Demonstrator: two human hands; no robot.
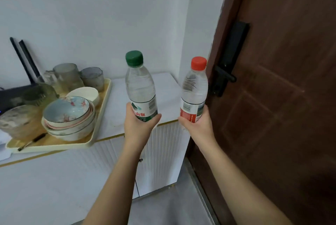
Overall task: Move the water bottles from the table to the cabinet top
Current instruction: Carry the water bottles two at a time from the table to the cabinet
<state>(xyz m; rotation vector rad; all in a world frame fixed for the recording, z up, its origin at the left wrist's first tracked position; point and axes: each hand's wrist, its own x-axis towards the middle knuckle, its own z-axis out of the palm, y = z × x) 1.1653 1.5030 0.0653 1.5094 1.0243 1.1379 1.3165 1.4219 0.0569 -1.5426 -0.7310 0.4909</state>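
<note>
My left hand [139,124] grips a clear water bottle with a green cap [140,86] around its lower half, upright, above the front edge of the white cabinet top [118,101]. My right hand [197,124] grips a second clear bottle with a red cap and red label [195,88], also upright, held over the cabinet's right end near the door. Both bottles are in the air, apart from each other and not touching the cabinet.
A cream tray [101,115] holding stacked bowls [71,115], glass cups [69,75] and a dark utensil fills the cabinet's left part. A brown door [281,97] with a black handle [225,75] stands close on the right. A white wall is behind.
</note>
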